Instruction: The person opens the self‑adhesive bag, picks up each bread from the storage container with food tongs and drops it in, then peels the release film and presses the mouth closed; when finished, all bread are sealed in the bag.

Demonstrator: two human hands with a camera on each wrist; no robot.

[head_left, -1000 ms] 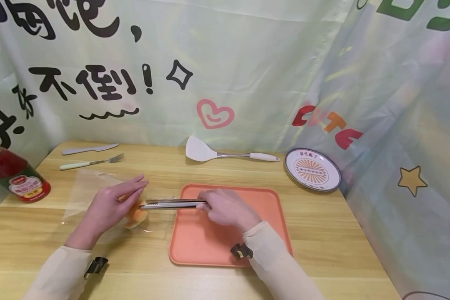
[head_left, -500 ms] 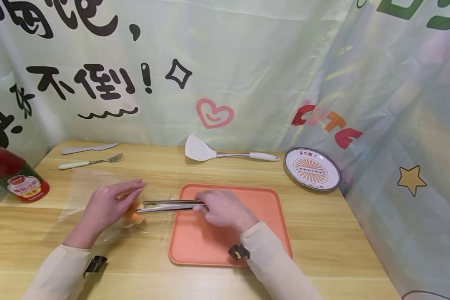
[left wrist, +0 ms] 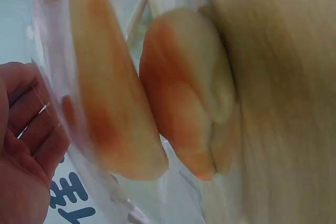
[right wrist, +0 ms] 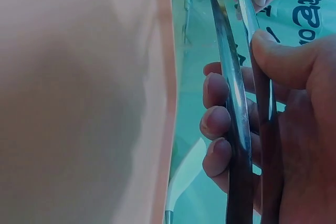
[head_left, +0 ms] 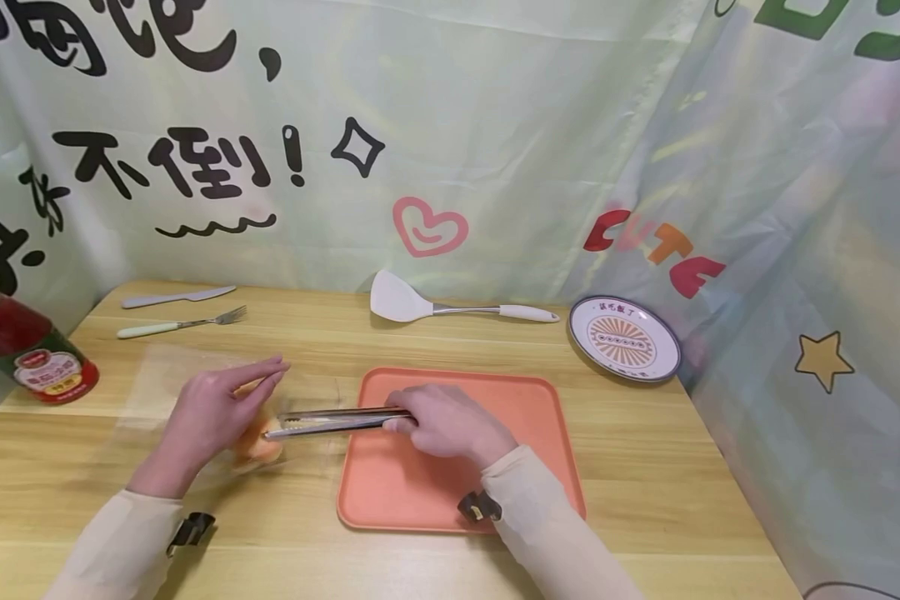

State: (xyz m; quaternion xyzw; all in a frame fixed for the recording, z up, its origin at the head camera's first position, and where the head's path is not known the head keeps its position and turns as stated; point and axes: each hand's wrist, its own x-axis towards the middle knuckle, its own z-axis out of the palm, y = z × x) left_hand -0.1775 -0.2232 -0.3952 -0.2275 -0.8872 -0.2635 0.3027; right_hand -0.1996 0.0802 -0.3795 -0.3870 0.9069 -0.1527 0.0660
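Right hand, over the tray, grasping tongs, tips at the bread in a clear bag; left hand alongside (whether it pinches film, cannot tell). Apparent step: seizing bread; next calls for squeezing. Beyond: fork, knife.

The tongs in my right hand are smooth, polished metal with a bright sheen; the tray looks like smooth, matt plastic; left of the tray, the bag is thin, clear, shiny plastic, and the bread rolls there have a smooth crust; beyond the tray, the spatula has a matt, plastic-looking blade on a shiny metal shank; past the tray's far right corner, the plate looks smooth and glazed; around the tray, the desk shows satin wood grain; behind the tray hangs creased cloth, faintly glossy.
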